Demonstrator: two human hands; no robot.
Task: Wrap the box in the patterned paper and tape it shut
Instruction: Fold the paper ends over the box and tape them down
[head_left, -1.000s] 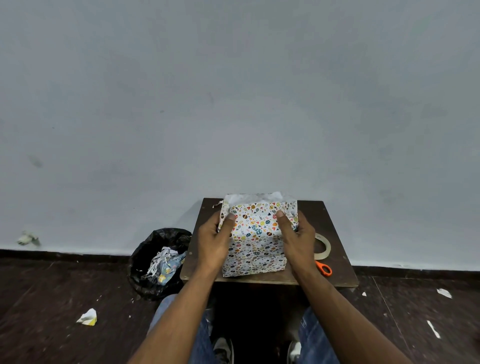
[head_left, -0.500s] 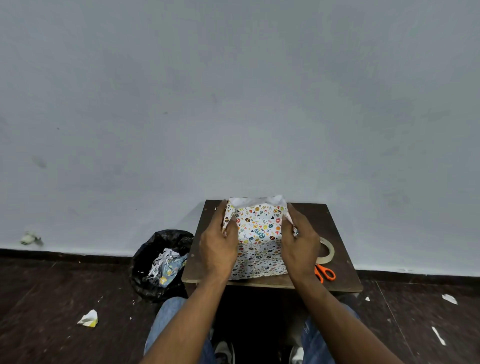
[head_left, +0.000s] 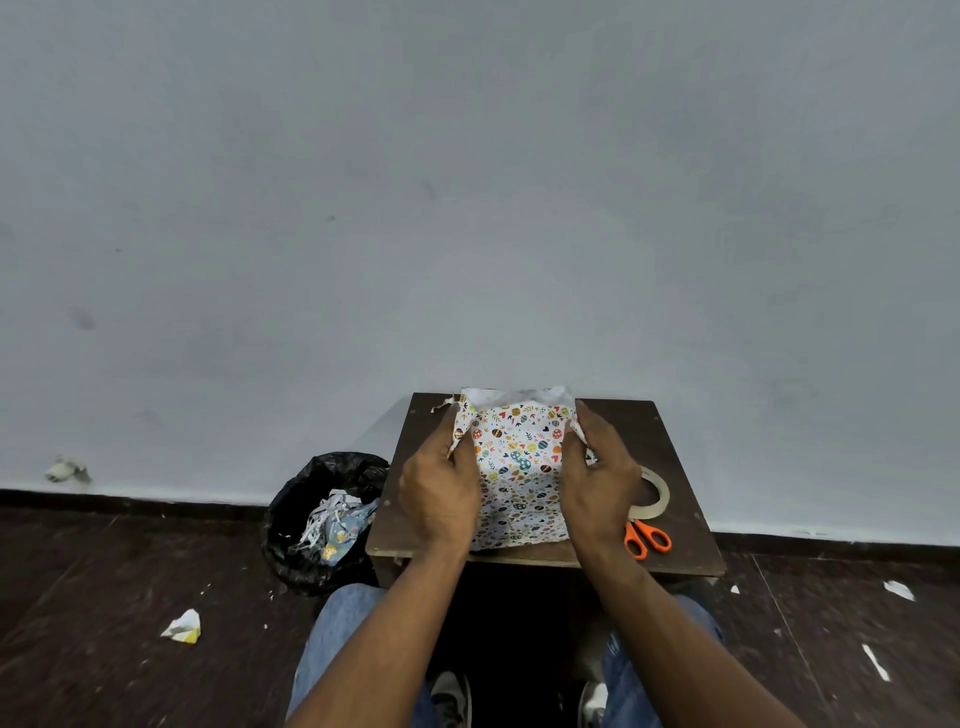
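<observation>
On the small dark brown wooden table in front of my knees sits the box wrapped in white paper printed with little coloured eggs, hearts and leaves. It stands near the table's middle, its far end reaching almost to the back edge, where the paper's plain white underside shows along the top. I cannot see the box itself; the paper covers all of it.

My left hand is on the left side of the package, fingers curled round the paper's side flap and pinching it against the box. My right hand does the same on the right side, thumb and fingers clamped on the paper's edge there. Both forearms reach in from below, over my blue jeans.

Just right of my right hand lies a roll of pale clear tape, flat on the table and partly hidden by my hand. Near it, toward the front edge, are scissors with orange handles. Left of the table, on the dark floor, stands a bin lined with a black plastic bag, holding paper scraps. Crumpled bits of paper lie scattered on the floor at both sides.
</observation>
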